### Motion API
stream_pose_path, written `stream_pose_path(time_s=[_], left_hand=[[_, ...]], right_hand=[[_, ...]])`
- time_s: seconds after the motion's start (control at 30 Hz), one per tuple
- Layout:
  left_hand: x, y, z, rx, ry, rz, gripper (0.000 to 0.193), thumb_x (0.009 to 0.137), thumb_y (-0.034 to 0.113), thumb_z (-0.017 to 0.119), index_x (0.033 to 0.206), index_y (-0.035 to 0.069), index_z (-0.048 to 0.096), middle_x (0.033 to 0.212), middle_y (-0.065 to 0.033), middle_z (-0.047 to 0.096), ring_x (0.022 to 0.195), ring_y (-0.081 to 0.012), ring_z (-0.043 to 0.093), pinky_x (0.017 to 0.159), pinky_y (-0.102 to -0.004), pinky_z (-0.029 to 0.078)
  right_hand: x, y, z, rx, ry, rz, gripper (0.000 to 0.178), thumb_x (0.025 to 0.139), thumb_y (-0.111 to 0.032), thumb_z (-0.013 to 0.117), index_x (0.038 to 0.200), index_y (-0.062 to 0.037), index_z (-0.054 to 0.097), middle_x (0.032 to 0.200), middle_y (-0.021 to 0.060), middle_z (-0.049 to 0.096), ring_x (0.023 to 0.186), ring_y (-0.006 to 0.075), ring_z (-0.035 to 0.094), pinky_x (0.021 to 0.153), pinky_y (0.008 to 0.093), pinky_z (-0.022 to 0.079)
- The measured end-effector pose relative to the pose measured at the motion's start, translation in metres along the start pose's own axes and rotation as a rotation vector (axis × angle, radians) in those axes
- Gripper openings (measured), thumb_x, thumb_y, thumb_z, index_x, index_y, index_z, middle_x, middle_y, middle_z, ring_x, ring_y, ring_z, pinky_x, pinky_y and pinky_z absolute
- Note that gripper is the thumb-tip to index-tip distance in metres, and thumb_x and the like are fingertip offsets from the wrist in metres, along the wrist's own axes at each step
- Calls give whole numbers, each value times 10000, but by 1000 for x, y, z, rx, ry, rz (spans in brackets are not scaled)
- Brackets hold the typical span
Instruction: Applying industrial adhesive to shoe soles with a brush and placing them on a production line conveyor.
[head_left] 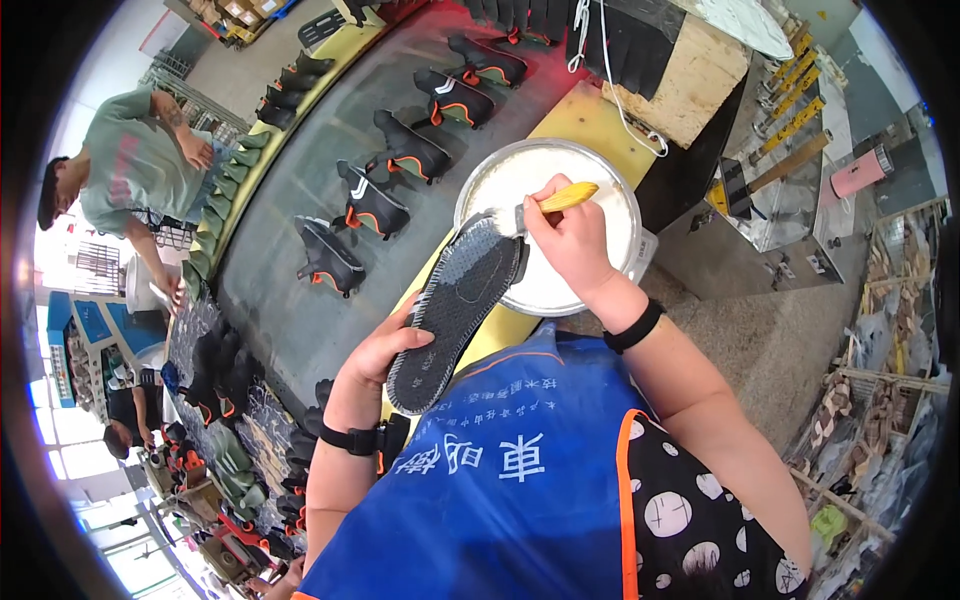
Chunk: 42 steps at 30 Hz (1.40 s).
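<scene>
Head view: the left hand [383,348] grips the near-left end of a black shoe piece [452,312]; its long axis slants far-right over the left edge of a basin [638,238], toward the nearer right hand [570,242], pinching a yellow-handled brush [568,197].

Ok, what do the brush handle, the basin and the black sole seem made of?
Brush handle: glossy yellow, perhaps varnished wood or plastic, given its sheen. Basin: likely smooth metal, from its shiny grey rim. Black sole: possibly matte textile, given its fine texture and stitched edge.
</scene>
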<state>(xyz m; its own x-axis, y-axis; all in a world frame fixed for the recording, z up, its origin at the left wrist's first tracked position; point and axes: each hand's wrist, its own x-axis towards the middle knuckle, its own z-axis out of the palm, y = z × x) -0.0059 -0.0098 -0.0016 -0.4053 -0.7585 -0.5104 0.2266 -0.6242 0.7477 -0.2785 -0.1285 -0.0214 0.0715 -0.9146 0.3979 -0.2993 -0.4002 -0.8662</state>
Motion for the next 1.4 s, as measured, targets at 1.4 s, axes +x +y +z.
stream_pose_path(time_s=[1.4], left_hand=[[6, -15, 9, 254, 314, 397, 870, 766, 85, 709, 1545, 45, 324, 1353, -135, 557, 1197, -199, 561, 1045, -335, 431]], right_hand=[[10, -28, 30, 45, -36, -52, 197, 933, -131, 691, 831, -38, 551, 644, 97, 557, 546, 208, 538, 536, 329, 431]])
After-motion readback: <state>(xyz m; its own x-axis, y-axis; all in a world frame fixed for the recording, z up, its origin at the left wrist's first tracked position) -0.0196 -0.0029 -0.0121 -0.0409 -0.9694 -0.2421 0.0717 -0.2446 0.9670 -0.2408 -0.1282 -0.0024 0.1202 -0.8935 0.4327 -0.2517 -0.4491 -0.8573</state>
